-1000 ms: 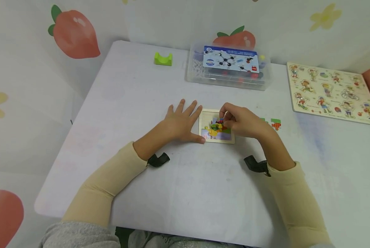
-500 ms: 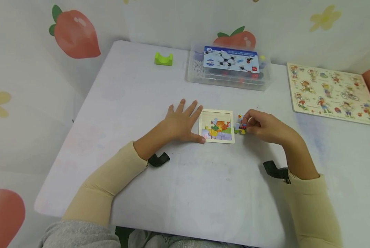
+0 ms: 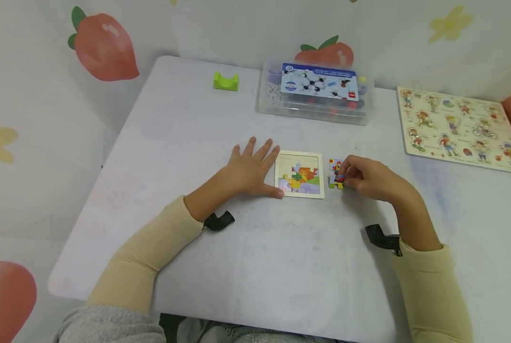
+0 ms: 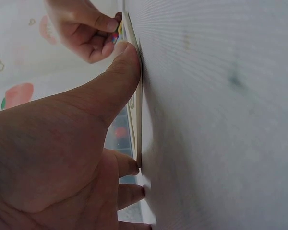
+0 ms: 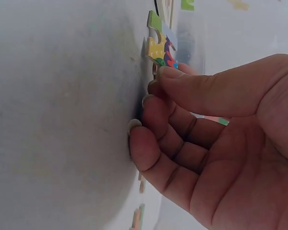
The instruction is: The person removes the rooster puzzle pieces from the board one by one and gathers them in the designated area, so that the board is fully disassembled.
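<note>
You have your left hand [image 3: 248,176] on the white table [image 3: 259,267], well in from its left edge, fingers spread straight and gripping nothing, while your right hand [image 3: 368,178] works beside it. Your left thumb touches the near left corner of the wooden tray [image 3: 295,157], which looks roughly half done: joined pieces [image 3: 308,174] fill its near part, bare wood shows along its far edge. Just off its right edge, your right thumb and finger pinch a colourful puzzle piece [image 5: 157,47]; apparent loose pieces [image 5: 136,219] near that hand seem left to place too.
</note>
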### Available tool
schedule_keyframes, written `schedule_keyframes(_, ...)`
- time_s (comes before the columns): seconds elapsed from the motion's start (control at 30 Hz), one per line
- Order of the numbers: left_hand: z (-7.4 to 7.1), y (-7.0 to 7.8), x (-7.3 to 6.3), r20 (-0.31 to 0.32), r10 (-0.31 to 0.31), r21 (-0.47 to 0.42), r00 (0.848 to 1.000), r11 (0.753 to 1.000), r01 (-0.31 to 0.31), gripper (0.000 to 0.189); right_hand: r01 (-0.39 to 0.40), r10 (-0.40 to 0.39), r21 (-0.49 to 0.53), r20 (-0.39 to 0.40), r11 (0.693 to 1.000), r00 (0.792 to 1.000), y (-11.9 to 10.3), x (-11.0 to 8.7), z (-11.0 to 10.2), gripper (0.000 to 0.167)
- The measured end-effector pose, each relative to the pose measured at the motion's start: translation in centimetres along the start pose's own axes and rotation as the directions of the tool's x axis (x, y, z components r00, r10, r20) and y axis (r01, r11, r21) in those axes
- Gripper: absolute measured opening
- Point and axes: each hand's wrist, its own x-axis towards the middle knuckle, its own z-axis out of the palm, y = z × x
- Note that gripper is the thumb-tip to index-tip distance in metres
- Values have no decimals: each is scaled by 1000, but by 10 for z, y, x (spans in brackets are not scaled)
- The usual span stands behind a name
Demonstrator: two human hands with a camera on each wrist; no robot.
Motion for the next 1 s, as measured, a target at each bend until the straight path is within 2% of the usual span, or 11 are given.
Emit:
schedule_keyframes(0.37, 1, 0, 0, -14, -3, 15, 1000, 1000, 3, 117, -4, 4, -1, 31, 1000, 1000, -2, -3, -2, 15)
schedule_keyframes(0.63, 3, -1, 1, -17, -2, 10, 1000, 1000, 2, 117, -22, 24, -41, 50, 999, 998, -4, -2, -1, 16)
schedule_keyframes(1.0, 1, -1, 0, -8, 1, 11, 1000, 1000, -1, 117, 7, -4, -81, 38, 997, 999, -4, -6, -3, 17)
